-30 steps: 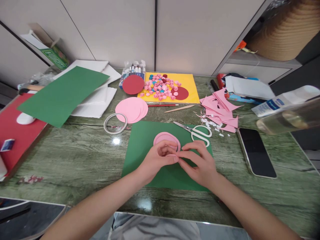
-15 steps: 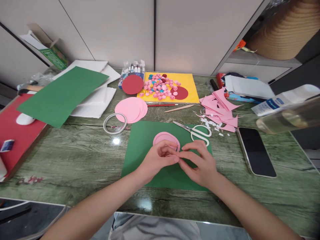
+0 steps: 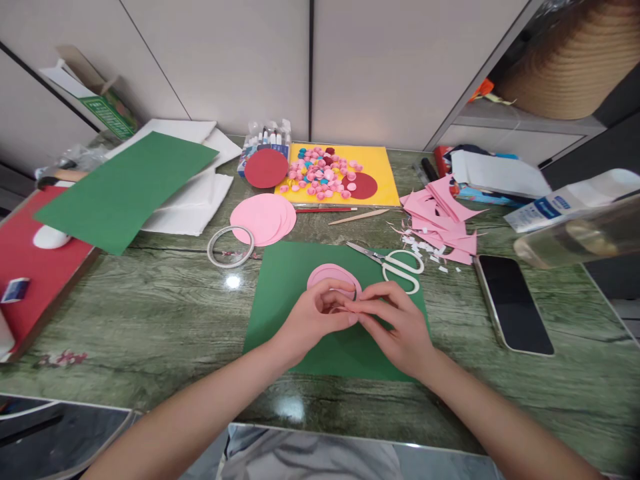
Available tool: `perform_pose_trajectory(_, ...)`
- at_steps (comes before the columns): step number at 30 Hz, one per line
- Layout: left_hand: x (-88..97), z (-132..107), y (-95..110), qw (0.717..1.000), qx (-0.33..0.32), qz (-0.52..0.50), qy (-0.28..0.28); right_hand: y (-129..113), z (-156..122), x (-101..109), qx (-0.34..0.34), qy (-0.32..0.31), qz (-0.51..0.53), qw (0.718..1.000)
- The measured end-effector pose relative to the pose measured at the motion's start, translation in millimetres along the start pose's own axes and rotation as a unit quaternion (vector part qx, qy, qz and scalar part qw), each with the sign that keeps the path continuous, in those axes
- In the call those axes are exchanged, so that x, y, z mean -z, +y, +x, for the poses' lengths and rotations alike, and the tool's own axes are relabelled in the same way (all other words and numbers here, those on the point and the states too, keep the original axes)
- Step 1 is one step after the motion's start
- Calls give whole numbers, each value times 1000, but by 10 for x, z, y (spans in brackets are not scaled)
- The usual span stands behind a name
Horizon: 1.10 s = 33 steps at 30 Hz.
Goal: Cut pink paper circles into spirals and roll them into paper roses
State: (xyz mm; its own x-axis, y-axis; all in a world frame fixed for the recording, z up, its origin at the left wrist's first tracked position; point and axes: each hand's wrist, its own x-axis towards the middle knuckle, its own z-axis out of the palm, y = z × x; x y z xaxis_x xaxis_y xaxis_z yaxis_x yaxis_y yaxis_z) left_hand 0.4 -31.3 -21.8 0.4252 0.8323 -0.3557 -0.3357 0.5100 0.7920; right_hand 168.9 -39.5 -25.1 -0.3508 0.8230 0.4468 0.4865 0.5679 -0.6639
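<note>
My left hand (image 3: pixel 316 313) is closed with thumb and fingers pinched on a curved pink paper strip (image 3: pixel 336 272). The strip looks like part of a spiral-cut disc, and it loops out beyond the fingers. Pinched fingers of my right hand (image 3: pixel 397 327) meet the left fingertips at the strip's end, which is mostly hidden between them. Both hands are above a green paper sheet (image 3: pixel 280 320). White-handled scissors (image 3: pixel 400 270), with blades partly apart, rest on the sheet just beyond my right hand.
Pink paper discs (image 3: pixel 255 217) and a roll of tape (image 3: pixel 213 257) lie left. Behind, rolled paper pieces (image 3: pixel 320 177) cover a yellow sheet (image 3: pixel 383 167). A pencil (image 3: pixel 325 211) and wooden stick (image 3: pixel 357 217) sit midway. Pink scraps (image 3: pixel 443 217) and a phone (image 3: pixel 515 303) are right.
My right fingers have shifted slightly up and left, closing in on the left fingertips. My left hand keeps its grip on the pink strip, almost unmoved.
</note>
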Motion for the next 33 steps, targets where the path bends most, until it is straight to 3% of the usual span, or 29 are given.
perform_pose_trajectory(10,-22,-1,-31,1000,-3,18,6,16,15,-10,-31,7,8,999)
perform_pose_trajectory(21,-40,4,-43,999,2,38,4,1,42,-12,38,11,-43,998)
perform_pose_trajectory(29,3,7,-16,1000,-7,5,16,26,27,14,16,-7,-7,1000)
perform_pose_trajectory(33,20,13,-38,998,-33,45,9,49,-1,-13,20,-32,5,999)
